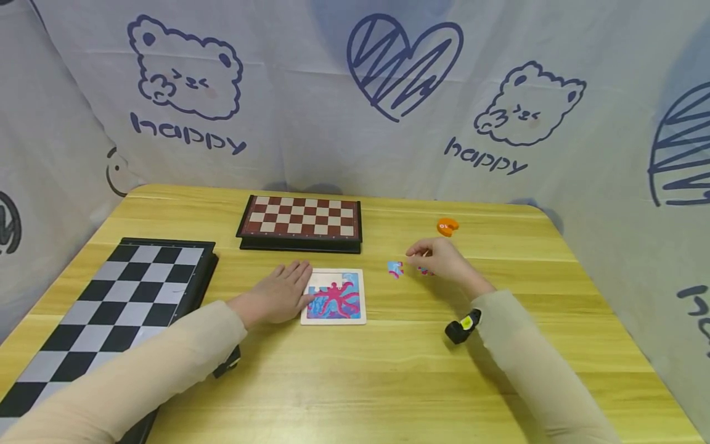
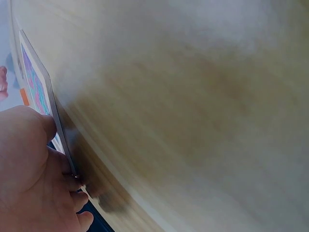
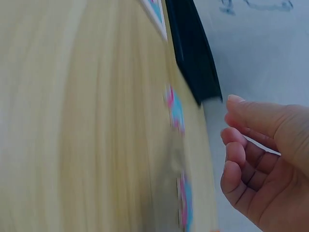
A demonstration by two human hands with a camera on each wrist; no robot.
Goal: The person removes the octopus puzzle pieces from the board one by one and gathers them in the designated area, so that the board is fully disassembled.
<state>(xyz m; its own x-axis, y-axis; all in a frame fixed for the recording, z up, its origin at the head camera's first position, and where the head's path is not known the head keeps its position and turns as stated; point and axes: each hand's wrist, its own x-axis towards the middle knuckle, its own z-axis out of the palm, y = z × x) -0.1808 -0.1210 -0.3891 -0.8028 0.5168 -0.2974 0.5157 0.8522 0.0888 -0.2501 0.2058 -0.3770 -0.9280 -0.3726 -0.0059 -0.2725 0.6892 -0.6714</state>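
A jigsaw puzzle [image 1: 335, 298] with a pink octopus on blue lies in a pale frame mid-table, its upper-left part bare of picture. My left hand [image 1: 279, 295] rests flat at its left side, fingers extended, the thumb reaching over the frame; in the left wrist view this hand [image 2: 29, 169] touches the frame's edge. Two loose puzzle pieces lie to the right: one piece [image 1: 395, 269] in plain sight, another [image 1: 426, 271] partly covered by my right hand [image 1: 444, 262]. That hand [image 3: 265, 154] hovers above the table with loosely bent fingers; nothing shows between thumb and fingertips.
A brown-and-white chessboard box [image 1: 302, 217] stands behind the puzzle. At the left lies a larger black-and-white chessboard [image 1: 127, 296], beside my left forearm. An orange curved object [image 1: 447, 226] sits beyond my right hand. A printed cloth [image 1: 310, 92] hangs behind the table.
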